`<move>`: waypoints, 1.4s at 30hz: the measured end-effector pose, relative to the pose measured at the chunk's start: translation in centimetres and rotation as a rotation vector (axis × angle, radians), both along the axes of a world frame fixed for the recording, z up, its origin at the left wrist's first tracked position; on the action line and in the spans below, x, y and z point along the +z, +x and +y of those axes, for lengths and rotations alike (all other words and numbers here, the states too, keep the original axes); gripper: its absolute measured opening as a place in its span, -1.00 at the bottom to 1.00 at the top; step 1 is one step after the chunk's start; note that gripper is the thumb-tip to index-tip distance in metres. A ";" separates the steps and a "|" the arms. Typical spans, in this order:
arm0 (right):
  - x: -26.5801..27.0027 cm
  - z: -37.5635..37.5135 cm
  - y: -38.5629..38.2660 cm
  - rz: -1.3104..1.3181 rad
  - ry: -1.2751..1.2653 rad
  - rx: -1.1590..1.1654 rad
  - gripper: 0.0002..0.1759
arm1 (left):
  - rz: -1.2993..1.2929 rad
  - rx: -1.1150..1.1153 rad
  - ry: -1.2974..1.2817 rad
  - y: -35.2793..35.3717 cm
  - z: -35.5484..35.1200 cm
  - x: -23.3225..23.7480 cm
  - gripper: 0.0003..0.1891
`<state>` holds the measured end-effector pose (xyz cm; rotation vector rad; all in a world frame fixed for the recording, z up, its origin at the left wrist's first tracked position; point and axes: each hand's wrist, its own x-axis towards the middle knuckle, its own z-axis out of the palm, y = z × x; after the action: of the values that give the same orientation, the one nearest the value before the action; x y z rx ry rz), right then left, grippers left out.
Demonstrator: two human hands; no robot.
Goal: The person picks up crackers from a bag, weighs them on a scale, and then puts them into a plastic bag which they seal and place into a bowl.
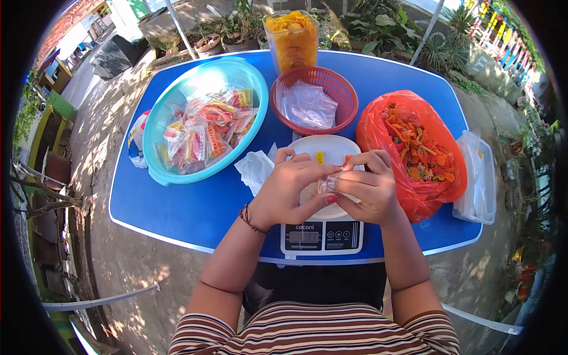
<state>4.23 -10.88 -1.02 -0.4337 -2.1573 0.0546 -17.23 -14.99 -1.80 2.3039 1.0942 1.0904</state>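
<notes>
A clear packet (326, 185) is held pinched between the left hand (294, 186) and right hand (371, 184), above the scale (322, 236); beyond the scale, a red basket (315, 100) is seen.

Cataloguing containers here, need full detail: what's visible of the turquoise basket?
The turquoise basket is oval and open-topped, apparently plastic, with finely perforated walls, a smooth rim and a tab at its near end. It rests upright on the blue table, left side, holding a heap of clear packets with red, yellow and orange contents. Neither hand touches it.
</notes>
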 end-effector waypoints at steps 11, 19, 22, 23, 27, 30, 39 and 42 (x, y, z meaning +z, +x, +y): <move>-1.6 -0.1 -0.3 -0.223 -0.247 -0.217 -0.67 | 0.069 0.449 0.331 -0.3 0.8 -0.1 -0.29; -2.9 0.6 0.0 -0.192 -0.296 -0.172 -0.82 | 0.030 0.503 0.394 -0.2 1.1 -0.8 -0.26; -2.8 0.9 -0.1 -0.125 -0.278 -0.161 -0.83 | 0.006 0.513 0.413 -0.3 1.0 -0.9 -0.26; -2.6 1.0 -0.2 -0.077 -0.301 -0.159 -0.84 | 0.005 0.519 0.427 -0.3 1.0 -1.0 -0.26; -1.6 0.4 -0.6 0.296 -0.457 -0.170 -0.86 | -0.040 0.504 0.451 -0.4 1.0 -0.8 -0.28; -1.8 0.6 -0.3 0.443 -0.351 -0.135 -0.83 | -0.022 0.508 0.442 -0.3 1.0 -0.7 -0.28; -2.1 -0.7 -1.4 0.703 -0.609 0.141 -0.84 | 0.133 0.505 0.512 0.4 0.7 -0.8 -0.35; -2.7 -0.2 -0.9 0.567 -0.444 0.111 -0.84 | 0.162 0.485 0.521 0.8 0.5 -0.6 -0.40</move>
<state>3.28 -11.09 -3.72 -0.4793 -1.5948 0.6503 -16.40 -14.51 -2.37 2.6231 1.6553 1.5374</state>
